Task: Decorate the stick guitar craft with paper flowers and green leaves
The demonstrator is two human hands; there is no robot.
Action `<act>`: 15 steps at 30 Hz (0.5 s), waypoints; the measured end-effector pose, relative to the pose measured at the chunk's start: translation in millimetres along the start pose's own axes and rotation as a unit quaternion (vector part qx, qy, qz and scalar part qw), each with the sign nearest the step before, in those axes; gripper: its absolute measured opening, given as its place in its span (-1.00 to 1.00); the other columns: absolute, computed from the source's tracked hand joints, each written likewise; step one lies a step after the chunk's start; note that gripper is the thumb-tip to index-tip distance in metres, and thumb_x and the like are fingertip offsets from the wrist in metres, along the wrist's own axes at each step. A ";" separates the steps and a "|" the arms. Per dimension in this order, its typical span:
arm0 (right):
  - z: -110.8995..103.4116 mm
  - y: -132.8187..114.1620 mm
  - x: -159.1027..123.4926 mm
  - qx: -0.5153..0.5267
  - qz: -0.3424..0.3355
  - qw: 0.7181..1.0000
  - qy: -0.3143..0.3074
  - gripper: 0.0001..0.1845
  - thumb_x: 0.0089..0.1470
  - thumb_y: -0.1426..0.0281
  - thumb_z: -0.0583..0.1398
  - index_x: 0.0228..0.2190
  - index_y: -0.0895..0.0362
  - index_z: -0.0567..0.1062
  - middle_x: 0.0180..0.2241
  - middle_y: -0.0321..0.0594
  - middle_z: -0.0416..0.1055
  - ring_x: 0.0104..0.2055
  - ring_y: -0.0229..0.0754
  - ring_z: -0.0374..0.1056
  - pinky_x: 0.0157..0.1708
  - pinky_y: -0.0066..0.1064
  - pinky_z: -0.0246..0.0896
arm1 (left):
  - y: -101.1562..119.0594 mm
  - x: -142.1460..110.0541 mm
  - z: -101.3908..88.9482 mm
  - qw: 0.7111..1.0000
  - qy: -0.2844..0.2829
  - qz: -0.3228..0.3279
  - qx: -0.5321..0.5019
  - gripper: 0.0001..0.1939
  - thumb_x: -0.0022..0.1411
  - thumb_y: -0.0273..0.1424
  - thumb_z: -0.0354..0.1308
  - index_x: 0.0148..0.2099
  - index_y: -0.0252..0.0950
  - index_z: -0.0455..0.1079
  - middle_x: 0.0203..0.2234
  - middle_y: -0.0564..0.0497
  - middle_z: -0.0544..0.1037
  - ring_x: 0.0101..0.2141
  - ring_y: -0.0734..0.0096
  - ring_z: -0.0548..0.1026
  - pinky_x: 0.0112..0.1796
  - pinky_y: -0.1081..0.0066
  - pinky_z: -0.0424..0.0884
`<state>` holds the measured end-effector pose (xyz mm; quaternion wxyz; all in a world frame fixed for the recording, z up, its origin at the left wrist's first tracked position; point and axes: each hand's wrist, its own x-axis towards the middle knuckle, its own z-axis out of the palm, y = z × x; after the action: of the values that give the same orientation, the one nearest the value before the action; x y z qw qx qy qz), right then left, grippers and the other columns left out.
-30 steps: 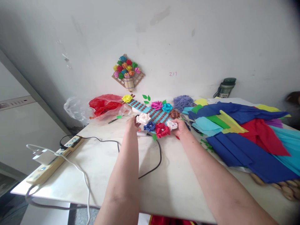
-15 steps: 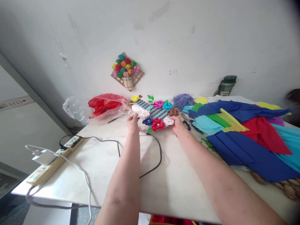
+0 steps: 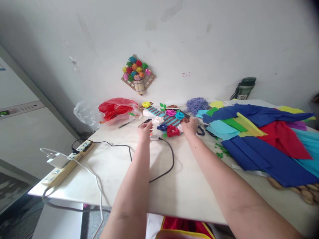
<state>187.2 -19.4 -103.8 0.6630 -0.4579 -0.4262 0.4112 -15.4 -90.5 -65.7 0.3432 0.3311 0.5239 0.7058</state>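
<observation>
A slatted lattice panel (image 3: 168, 118), brown and light blue, lies between my hands. Paper flowers sit on it: a red flower (image 3: 172, 130), a dark blue flower (image 3: 162, 127), a pink-white flower (image 3: 158, 120), a magenta flower (image 3: 170, 113) and a turquoise flower (image 3: 179, 115). A yellow flower (image 3: 146, 104) marks its far left corner. My left hand (image 3: 145, 131) is closed at the panel's near left corner, fingertips pinching a dark slat end. Closed on the right edge, my right hand (image 3: 189, 126) partly covers a brown flower and a white one.
A power strip (image 3: 62, 167) with cables lies at left, and a black cable (image 3: 172, 159) loops below the panel. Red plastic bag (image 3: 116, 111) behind left; purple shredded paper (image 3: 198, 105), scissors (image 3: 200, 130) and coloured sheets (image 3: 249, 152) at right. A green bottle (image 3: 245, 88) stands by the wall.
My right hand has shifted from the white flower up the panel's edge to the brown flower. The left hand stays at its corner. The whole view has shifted slightly.
</observation>
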 end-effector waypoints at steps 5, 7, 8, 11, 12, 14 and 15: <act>17.6 -30.7 -31.6 -0.106 -0.124 0.986 -0.021 -0.90 -0.23 0.49 0.20 -0.59 0.04 0.45 -0.46 -0.22 0.43 -0.12 -0.06 0.31 -0.14 -0.29 0.19 | -0.7 -17.6 7.2 0.999 -0.037 -0.015 0.020 -0.71 -0.21 -0.30 0.34 -0.56 -0.32 0.29 -0.65 0.08 0.36 -0.60 0.59 0.27 -0.58 0.56 0.14; 28.2 -36.9 -41.9 -0.114 -0.116 0.979 -0.119 -0.91 -0.24 0.48 0.23 -0.64 0.04 0.48 -0.58 -0.27 0.41 -0.25 -0.08 0.35 -0.25 -0.33 0.21 | -1.4 -24.7 11.3 0.998 -0.050 -0.021 0.014 -0.71 -0.22 -0.31 0.33 -0.57 -0.31 0.27 -0.66 0.12 0.30 -0.60 0.61 0.25 -0.59 0.58 0.13; 32.7 -37.8 -45.9 -0.112 -0.106 0.974 -0.168 -0.90 -0.25 0.49 0.24 -0.67 0.06 0.47 -0.62 -0.28 0.39 -0.33 -0.11 0.36 -0.31 -0.36 0.22 | -2.1 -28.1 13.2 0.998 -0.058 -0.024 0.009 -0.70 -0.22 -0.31 0.33 -0.57 -0.31 0.26 -0.67 0.13 0.28 -0.61 0.61 0.23 -0.59 0.58 0.12; 40.0 -33.3 -53.0 -0.089 -0.072 0.961 -0.252 -0.91 -0.30 0.51 0.27 -0.69 0.09 0.49 -0.70 -0.33 0.37 -0.53 -0.22 0.32 -0.49 -0.43 0.19 | -5.5 -36.6 17.8 0.997 -0.074 -0.033 -0.005 -0.70 -0.21 -0.30 0.33 -0.55 -0.30 0.24 -0.69 0.15 0.24 -0.61 0.62 0.21 -0.60 0.58 0.11; 40.3 -30.5 -54.0 -0.087 -0.063 0.958 -0.264 -0.91 -0.31 0.52 0.27 -0.69 0.11 0.49 -0.72 -0.34 0.36 -0.59 -0.25 0.28 -0.53 -0.45 0.16 | -7.1 -38.9 19.0 0.996 -0.076 -0.037 -0.007 -0.69 -0.21 -0.30 0.33 -0.55 -0.30 0.24 -0.69 0.15 0.24 -0.62 0.62 0.20 -0.60 0.58 0.11; 38.7 -25.1 -54.9 -0.098 -0.055 0.955 -0.274 -0.92 -0.34 0.52 0.28 -0.70 0.12 0.49 -0.75 -0.37 0.33 -0.66 -0.31 0.23 -0.60 -0.48 0.11 | -10.2 -42.9 21.5 0.996 -0.078 -0.046 -0.007 -0.69 -0.19 -0.29 0.32 -0.56 -0.31 0.23 -0.71 0.15 0.23 -0.63 0.62 0.19 -0.59 0.57 0.11; 37.2 -23.1 -54.9 -0.106 -0.055 0.955 -0.273 -0.92 -0.33 0.52 0.28 -0.71 0.12 0.48 -0.76 -0.38 0.33 -0.68 -0.32 0.22 -0.62 -0.49 0.10 | -11.4 -44.5 22.7 0.996 -0.079 -0.049 -0.007 -0.68 -0.19 -0.29 0.33 -0.57 -0.31 0.23 -0.72 0.15 0.22 -0.63 0.62 0.19 -0.59 0.57 0.11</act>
<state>139.3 -66.8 -83.9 0.4909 -0.3719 -0.6565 0.4355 29.2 -113.4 -76.2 0.4202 0.3576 0.5057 0.6632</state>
